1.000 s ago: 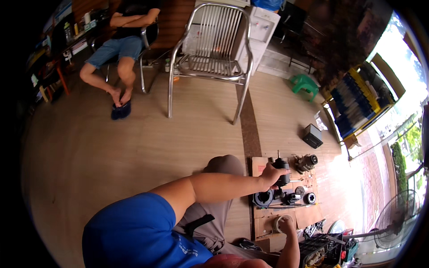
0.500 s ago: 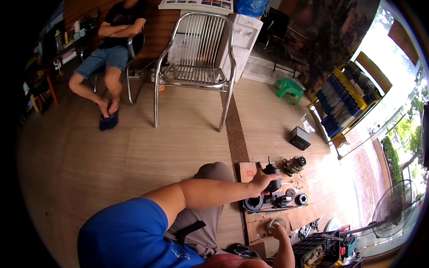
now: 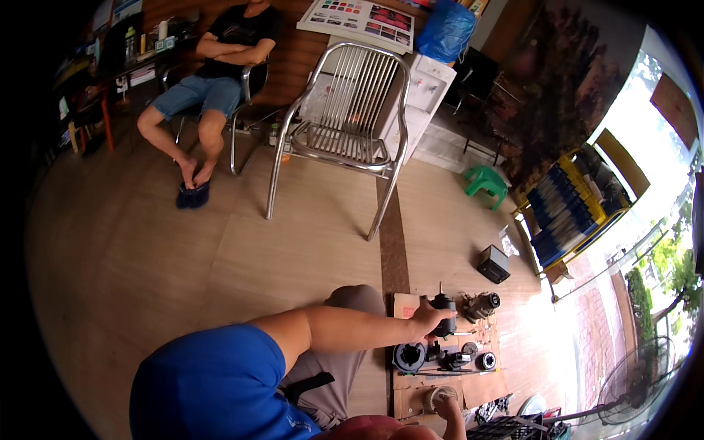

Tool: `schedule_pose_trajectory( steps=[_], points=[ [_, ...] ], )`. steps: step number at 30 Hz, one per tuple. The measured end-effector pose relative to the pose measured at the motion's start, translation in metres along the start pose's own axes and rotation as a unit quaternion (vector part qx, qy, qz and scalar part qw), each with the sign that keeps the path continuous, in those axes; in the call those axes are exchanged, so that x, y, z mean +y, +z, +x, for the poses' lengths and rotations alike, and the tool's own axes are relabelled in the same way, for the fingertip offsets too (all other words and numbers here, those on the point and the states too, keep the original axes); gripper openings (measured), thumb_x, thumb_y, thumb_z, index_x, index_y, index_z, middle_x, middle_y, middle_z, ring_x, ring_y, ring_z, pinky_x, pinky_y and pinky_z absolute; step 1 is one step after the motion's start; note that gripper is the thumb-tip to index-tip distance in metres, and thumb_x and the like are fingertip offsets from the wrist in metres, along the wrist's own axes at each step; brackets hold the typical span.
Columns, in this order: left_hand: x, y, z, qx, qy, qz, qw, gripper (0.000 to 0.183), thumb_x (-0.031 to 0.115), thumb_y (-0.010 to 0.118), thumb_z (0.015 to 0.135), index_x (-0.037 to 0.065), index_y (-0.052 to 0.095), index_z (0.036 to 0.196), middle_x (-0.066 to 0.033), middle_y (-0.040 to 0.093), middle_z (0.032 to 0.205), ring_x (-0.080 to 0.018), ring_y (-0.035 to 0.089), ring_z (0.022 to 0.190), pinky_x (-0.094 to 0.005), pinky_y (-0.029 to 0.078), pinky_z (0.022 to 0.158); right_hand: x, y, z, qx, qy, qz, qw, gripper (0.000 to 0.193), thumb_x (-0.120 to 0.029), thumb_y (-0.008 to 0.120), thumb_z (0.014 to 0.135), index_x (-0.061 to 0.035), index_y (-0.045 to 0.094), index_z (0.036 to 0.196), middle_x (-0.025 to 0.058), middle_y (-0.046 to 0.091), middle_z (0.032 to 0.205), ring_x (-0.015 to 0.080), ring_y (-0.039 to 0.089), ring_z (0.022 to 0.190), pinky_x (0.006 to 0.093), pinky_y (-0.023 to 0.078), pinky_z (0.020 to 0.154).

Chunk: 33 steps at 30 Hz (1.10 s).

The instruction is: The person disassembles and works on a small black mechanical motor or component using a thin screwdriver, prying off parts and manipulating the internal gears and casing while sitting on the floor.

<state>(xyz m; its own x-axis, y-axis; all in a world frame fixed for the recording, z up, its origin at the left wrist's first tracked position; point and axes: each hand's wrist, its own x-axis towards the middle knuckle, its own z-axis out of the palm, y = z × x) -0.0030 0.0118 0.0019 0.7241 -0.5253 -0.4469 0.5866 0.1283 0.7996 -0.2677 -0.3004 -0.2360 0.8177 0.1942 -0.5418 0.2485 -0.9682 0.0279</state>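
My left hand (image 3: 425,321) is wrapped round a black cylindrical motor (image 3: 444,323), which stands upright with its thin shaft pointing up. Below it, my right hand (image 3: 446,407) has its fingers on a pale, ribbed blower wheel (image 3: 433,400) at the near end of the cardboard (image 3: 411,389). Between the hands lie a black round housing ring (image 3: 410,357), a black bracket-like part (image 3: 456,360) and a small black ring with a light centre (image 3: 486,360). A second, worn metal motor (image 3: 481,306) rests beyond my left hand. The right fingertips are partly hidden inside the wheel.
A black box (image 3: 494,264) sits on the floor past the cardboard. Farther off stand a metal chair (image 3: 341,136), a green stool (image 3: 485,183) and a yellow-framed rack (image 3: 572,209). A person (image 3: 213,88) sits with folded arms. A fan (image 3: 636,381) and a dark crate (image 3: 513,427) are at the right.
The view has tilted, so the room appears lower in the picture. Both hands stay on the same things, the left on the motor and the right at the blower wheel.
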Motion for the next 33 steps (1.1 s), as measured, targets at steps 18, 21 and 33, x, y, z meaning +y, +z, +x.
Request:
schedule_pose_trajectory(
  steps=[18,21,33],
  points=[
    [0.009,0.015,-0.006,-0.037,0.012,-0.042,0.998,0.043,0.038,0.077,0.072,0.011,0.056,0.098,-0.0074,0.064,0.08,-0.0168,0.062,0.061,-0.031,0.045,0.04,0.012,-0.017,0.016,0.021,0.039,0.024,0.999,0.034,-0.022,0.057,0.086,-0.0035,0.063,0.113,0.0128,0.067,0.098,0.029,0.064,0.088,0.0395,0.05,0.072],
    [-0.001,-0.007,0.009,-0.035,0.01,-0.108,0.994,0.033,0.034,0.075,0.074,0.011,0.061,0.093,-0.0064,0.065,0.075,-0.0169,0.062,0.056,-0.0314,0.046,0.038,0.002,-0.001,0.03,-0.037,-0.107,-0.262,0.959,0.028,-0.018,0.05,0.091,-0.0128,0.063,0.114,0.0051,0.066,0.102,0.0241,0.065,0.085,0.0416,0.051,0.065],
    [0.002,-0.008,0.011,-0.048,-0.023,-0.069,0.996,0.03,0.033,0.071,0.081,0.012,0.059,0.098,-0.0062,0.065,0.08,-0.0178,0.063,0.062,-0.0332,0.052,0.045,-0.017,0.002,0.073,-0.004,-0.197,-0.285,0.938,0.028,-0.012,0.046,0.092,-0.0079,0.059,0.117,0.0068,0.062,0.114,0.0207,0.063,0.099,0.0311,0.05,0.087]
  ],
)
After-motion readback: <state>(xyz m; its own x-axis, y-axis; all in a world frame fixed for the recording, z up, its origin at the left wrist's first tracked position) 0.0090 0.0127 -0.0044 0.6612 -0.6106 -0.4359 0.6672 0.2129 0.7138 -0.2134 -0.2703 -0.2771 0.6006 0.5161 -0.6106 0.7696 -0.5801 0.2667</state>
